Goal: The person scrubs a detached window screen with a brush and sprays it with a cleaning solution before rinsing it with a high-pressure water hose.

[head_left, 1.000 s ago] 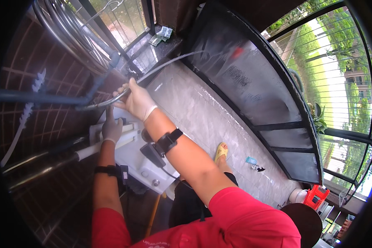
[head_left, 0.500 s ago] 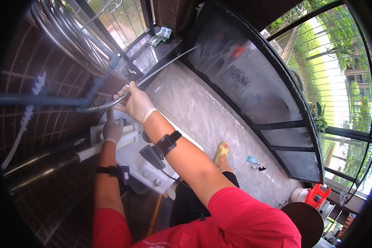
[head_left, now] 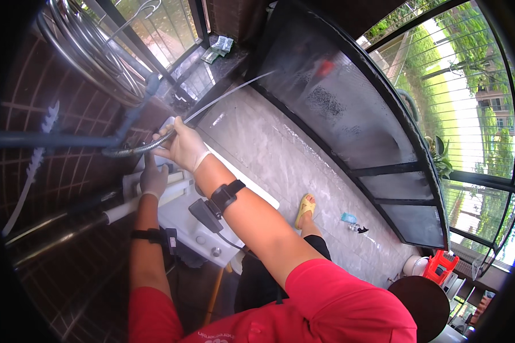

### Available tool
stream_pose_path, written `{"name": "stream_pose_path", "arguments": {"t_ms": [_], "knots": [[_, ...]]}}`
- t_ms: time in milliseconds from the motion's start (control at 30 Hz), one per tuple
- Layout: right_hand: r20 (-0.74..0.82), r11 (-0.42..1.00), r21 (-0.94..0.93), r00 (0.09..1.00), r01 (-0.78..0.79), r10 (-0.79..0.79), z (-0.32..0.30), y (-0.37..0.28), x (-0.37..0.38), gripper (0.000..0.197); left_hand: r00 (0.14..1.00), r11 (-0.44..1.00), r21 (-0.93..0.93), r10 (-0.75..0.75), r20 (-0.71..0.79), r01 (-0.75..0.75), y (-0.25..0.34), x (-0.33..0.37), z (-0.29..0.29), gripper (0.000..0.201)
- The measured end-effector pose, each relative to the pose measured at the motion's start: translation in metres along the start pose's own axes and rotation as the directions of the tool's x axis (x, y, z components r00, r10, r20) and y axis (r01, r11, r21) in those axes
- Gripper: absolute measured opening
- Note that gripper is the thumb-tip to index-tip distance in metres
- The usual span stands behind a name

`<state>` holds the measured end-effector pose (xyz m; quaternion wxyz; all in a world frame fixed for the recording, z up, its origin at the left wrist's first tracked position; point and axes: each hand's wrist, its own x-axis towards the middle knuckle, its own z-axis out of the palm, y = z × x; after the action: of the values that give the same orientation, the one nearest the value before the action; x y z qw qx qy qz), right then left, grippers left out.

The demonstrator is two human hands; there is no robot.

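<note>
My right hand (head_left: 183, 146), in a thin pale glove, is closed round the free end of a flexible metal hose (head_left: 126, 152). From its fingers a thin pale line (head_left: 229, 92), apparently a water jet, arcs to the dark-framed glass panel (head_left: 349, 114), which is streaked with wet patches. Just below, my left hand (head_left: 154, 180), also gloved and in shadow, has thumb and forefinger apart. Its forefinger reaches up behind the hose; whether it touches anything is hidden. A white appliance top (head_left: 197, 243) with round knobs lies under my forearms.
Blue-grey pipe (head_left: 57, 139) and coiled tubing (head_left: 91, 51) are on the left wall. Green packets (head_left: 217, 48) lie by the window. A blue packet (head_left: 349, 218) and a black-topped bottle (head_left: 357, 229) rest on the wet tiled floor (head_left: 257, 154). At lower right stands a red stool (head_left: 440, 266).
My right hand has shifted slightly left and down with the hose. The pale line now bends more and meets the glass panel a little lower. My left hand has barely moved.
</note>
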<state>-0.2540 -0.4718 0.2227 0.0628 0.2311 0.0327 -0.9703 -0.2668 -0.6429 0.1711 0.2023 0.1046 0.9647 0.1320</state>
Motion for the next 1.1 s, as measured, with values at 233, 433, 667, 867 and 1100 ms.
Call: {"name": "stream_pose_path", "arguments": {"t_ms": [233, 433, 667, 867, 1100], "knots": [[-0.02, 0.999, 0.016, 0.999, -0.037, 0.038, -0.007, -0.002, 0.013, 0.036, 0.998, 0.999, 0.007, 0.048, -0.047, -0.048, -0.004, 0.004, 0.008, 0.071], [0.001, 0.991, 0.13, 1.0, -0.012, 0.012, 0.001, 0.039, -0.01, 0.037, 0.961, 0.94, 0.222, 0.274, -0.039, -0.259, -0.124, 0.057, 0.061, 0.056], [-0.052, 0.979, 0.176, 0.994, 0.107, -0.099, -0.005, 0.059, -0.052, 0.032, 0.909, 0.418, 0.856, 0.396, 0.129, -0.304, -0.046, 0.035, 0.044, 0.062], [-0.053, 0.978, 0.025, 0.978, 0.205, -0.204, 0.043, 0.055, -0.081, 0.035, 0.93, 0.092, 0.996, 0.365, -0.031, -0.003, -0.07, 0.036, 0.046, 0.054], [0.063, 0.876, -0.301, 0.925, 0.376, -0.375, 0.055, 0.04, -0.083, 0.034, 0.955, 0.445, 0.875, 0.291, 0.057, -0.188, 0.002, 0.008, 0.023, 0.044]]}}
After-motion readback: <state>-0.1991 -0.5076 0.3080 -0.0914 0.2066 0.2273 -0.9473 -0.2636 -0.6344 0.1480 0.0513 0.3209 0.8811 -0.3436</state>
